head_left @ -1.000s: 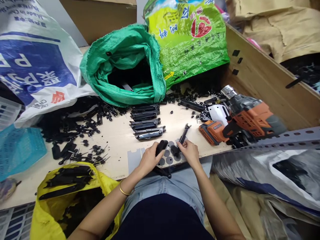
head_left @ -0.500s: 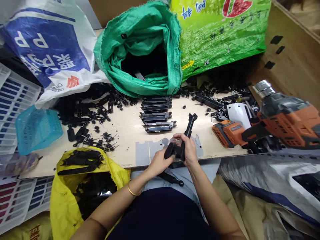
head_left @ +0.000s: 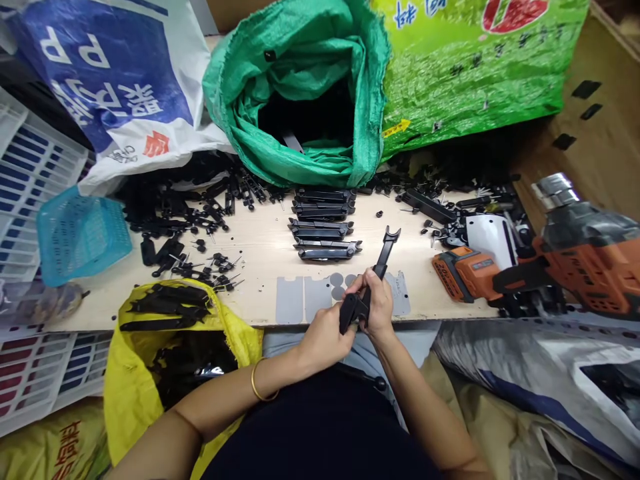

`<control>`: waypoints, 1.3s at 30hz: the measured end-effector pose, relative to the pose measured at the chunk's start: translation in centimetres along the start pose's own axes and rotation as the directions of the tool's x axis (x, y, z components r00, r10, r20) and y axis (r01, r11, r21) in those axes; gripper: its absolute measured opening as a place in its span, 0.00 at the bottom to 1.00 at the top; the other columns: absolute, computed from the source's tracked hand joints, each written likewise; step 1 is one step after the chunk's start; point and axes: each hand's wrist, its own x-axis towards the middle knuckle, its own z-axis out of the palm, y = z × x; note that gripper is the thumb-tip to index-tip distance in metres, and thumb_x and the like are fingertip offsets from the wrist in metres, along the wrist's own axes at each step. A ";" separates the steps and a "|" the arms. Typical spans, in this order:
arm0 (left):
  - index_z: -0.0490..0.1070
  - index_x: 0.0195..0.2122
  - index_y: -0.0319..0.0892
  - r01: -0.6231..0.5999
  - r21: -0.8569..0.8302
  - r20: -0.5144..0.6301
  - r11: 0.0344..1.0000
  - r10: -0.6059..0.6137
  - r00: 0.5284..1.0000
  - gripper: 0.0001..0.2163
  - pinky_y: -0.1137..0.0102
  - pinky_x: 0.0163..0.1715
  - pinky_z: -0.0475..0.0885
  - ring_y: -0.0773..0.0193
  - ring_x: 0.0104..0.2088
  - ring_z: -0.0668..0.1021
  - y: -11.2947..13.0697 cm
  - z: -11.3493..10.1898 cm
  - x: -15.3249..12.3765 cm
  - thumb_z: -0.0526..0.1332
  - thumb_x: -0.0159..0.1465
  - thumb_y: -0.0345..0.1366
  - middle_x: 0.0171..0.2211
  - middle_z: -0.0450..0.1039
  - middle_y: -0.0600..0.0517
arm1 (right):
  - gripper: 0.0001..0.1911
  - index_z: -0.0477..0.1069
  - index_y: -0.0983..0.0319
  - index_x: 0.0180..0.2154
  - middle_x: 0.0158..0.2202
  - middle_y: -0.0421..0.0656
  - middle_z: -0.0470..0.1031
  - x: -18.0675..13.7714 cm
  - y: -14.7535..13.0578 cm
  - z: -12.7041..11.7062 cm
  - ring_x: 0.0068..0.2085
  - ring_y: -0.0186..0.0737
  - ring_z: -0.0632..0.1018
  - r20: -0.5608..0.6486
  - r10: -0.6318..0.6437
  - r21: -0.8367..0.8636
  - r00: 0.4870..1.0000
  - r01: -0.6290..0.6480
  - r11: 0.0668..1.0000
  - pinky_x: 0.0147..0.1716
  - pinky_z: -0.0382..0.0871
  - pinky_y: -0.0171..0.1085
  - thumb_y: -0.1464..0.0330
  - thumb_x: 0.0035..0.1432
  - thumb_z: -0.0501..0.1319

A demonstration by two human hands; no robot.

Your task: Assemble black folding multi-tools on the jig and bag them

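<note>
My left hand point(head_left: 323, 340) and my right hand point(head_left: 377, 307) meet at the table's front edge. Both are closed on black plastic parts. The right hand grips a long black plastic arm point(head_left: 384, 252) that sticks up and away, ending in a forked tip. The left hand holds a shorter black piece point(head_left: 349, 310) pressed against the arm's lower end. Just beyond the hands lies a row of assembled black parts point(head_left: 324, 230) on the wooden table point(head_left: 265, 263). Grey flat plates point(head_left: 305, 303) lie under the hands.
An open green sack point(head_left: 300, 100) stands behind the row. Loose black pieces and screws point(head_left: 190, 227) cover the left of the table. A yellow bag of black parts point(head_left: 165, 327) hangs at the front left. An orange power driver point(head_left: 540, 267) lies right. A blue basket point(head_left: 80, 237) sits far left.
The view has shifted down and left. Both hands lifted the black parts off the table and brought them together; the long arm now points up and away.
</note>
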 end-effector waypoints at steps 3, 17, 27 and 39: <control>0.68 0.38 0.38 0.015 0.082 0.049 0.996 -0.019 0.999 0.08 0.68 0.30 0.70 0.57 0.30 0.77 -0.3 -0.4 0.2 0.55 0.57 0.30 0.31 0.75 0.46 | 0.22 0.66 0.60 0.17 0.15 0.39 0.70 0.4 0.8 0.1 0.17 0.33 0.70 -0.003 0.039 0.100 0.999 -0.039 0.994 0.18 0.64 0.33 0.54 0.56 0.55; 0.65 0.43 0.38 -0.137 0.215 0.209 0.967 0.092 0.974 0.10 0.66 0.33 0.73 0.55 0.34 0.79 -1.4 -1.3 1.8 0.55 0.60 0.32 0.35 0.76 0.44 | 0.19 0.59 0.60 0.18 0.15 0.37 0.68 2.0 1.6 -1.0 0.19 0.34 0.72 0.078 -0.033 0.200 0.996 0.017 0.980 0.19 0.65 0.32 0.57 0.55 0.56; 0.63 0.52 0.40 -0.318 0.521 0.298 0.793 0.180 0.938 0.17 0.67 0.36 0.73 0.57 0.41 0.76 -3.8 -3.9 6.7 0.58 0.62 0.33 0.43 0.72 0.46 | 0.20 0.66 0.60 0.25 0.22 0.42 0.75 3.5 2.9 -3.6 0.25 0.38 0.76 -0.136 -0.044 -0.256 0.990 0.008 0.967 0.25 0.71 0.36 0.50 0.54 0.55; 0.64 0.53 0.38 -0.481 0.611 0.160 0.629 0.497 0.853 0.16 0.60 0.47 0.70 0.57 0.49 0.72 -6.0 -3.8 7.8 0.47 0.66 0.26 0.48 0.69 0.41 | 0.14 0.69 0.71 0.43 0.42 0.63 0.72 13.5 -6.5 -11.9 0.43 0.54 0.73 -0.058 -0.439 -0.995 0.897 -0.087 -0.047 0.36 0.62 0.45 0.73 0.54 0.55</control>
